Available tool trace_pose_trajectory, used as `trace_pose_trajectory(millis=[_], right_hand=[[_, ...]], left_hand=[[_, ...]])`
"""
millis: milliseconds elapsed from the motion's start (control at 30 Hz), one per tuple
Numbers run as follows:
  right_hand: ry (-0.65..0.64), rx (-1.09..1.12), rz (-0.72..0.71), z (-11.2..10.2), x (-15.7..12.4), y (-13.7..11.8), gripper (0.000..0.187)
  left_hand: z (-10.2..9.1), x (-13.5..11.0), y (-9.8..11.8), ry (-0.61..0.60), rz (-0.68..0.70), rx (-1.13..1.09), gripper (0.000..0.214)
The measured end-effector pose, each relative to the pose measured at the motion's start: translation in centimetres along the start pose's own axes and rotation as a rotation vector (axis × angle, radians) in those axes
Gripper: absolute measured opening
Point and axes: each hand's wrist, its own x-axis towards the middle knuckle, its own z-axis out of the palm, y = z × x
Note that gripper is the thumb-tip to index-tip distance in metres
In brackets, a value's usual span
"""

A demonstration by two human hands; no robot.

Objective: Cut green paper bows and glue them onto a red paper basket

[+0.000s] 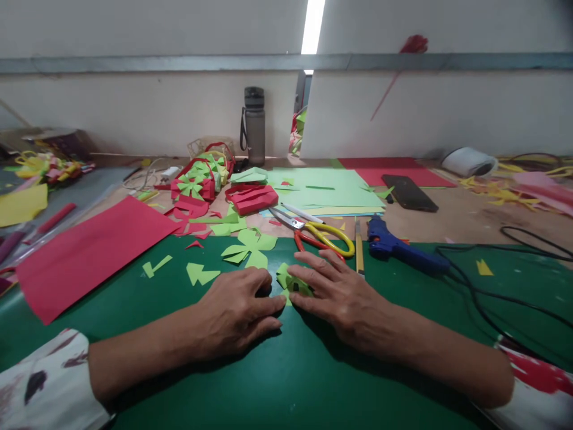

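Observation:
A small folded green paper flower [295, 284] lies on the green mat between my two hands and is partly hidden by fingers. My right hand [335, 289] covers its right side, thumb and fingers closed around the petals. On the other side, my left hand [246, 304] has its fingers curled, and the index fingertip holds the paper's left edge. Just beyond my left hand is a flat green paper flower cutout [251, 245] with wide petals. Scissors [313, 230] with one yellow and one red handle rest beyond my right hand, beside a yellow craft knife [359, 248].
A blue glue gun [403, 246] with a black cable lies to the right. Red paper [96, 254] and green scraps [201, 274] are at left. Farther back are red paper baskets [253, 199], green sheets [322, 182], a phone [409, 192] and a grey bottle [255, 131].

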Motion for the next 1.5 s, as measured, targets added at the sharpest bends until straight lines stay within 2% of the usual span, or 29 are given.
trace_pose_trajectory(millis=[267,367,467,633,767,900,1033,1133,1200,1267,1300,1367,1433,1500], right_hand=[[-0.017,-0.010,-0.020,-0.4,0.1,0.0,0.032],[-0.015,-0.010,-0.021,-0.4,0.0,0.0,0.032],[-0.009,-0.003,-0.029,-0.4,0.0,0.0,0.033],[-0.022,0.020,0.012,-0.3,0.2,-0.2,0.039],[-0.044,0.037,0.022,-0.3,0.3,-0.4,0.045],[-0.043,0.034,0.041,-0.3,-0.2,-0.2,0.042],[-0.010,0.032,0.051,-0.2,-0.9,0.1,0.038],[0.130,0.088,0.072,-0.2,-1.0,0.4,0.038],[0.267,0.161,0.122,-0.5,-0.9,0.6,0.037],[0.358,0.236,0.203,-0.9,-0.7,0.8,0.029],[0.371,0.273,0.271,-1.1,-0.6,0.8,0.022],[0.358,0.334,0.428,-1.4,-0.5,0.8,0.005],[0.329,0.373,0.544,-1.6,-0.4,0.7,0.011],[0.316,0.389,0.581,-1.7,-0.4,0.5,0.015]], left_hand=[[-0.3,-0.7,-0.1,0.041,0.028,-0.031,0.030],[-0.7,-0.6,0.1,0.058,0.099,-0.055,0.025],[-1.1,-0.4,0.3,0.007,0.173,-0.118,0.021],[-1.3,-0.3,0.4,-0.049,0.141,-0.199,0.020],[-1.3,-0.4,0.6,-0.033,0.125,-0.188,0.020],[-1.1,-0.5,0.7,-0.010,0.114,-0.172,0.023],[-1.0,-0.6,0.6,0.016,0.136,-0.184,0.022],[-1.0,-0.6,0.4,0.130,0.182,-0.241,0.013],[-1.1,-0.6,0.3,0.283,0.120,-0.295,0.005],[-1.3,-0.5,0.0,0.434,-0.034,-0.326,0.006],[-1.5,-0.4,-0.1,0.469,-0.126,-0.328,0.008],[-1.7,-0.2,-0.4,0.461,-0.288,-0.321,0.011],[-2.1,0.1,-0.7,0.410,-0.409,-0.340,0.013],[-2.4,0.4,-1.0,0.390,-0.490,-0.400,0.014]])
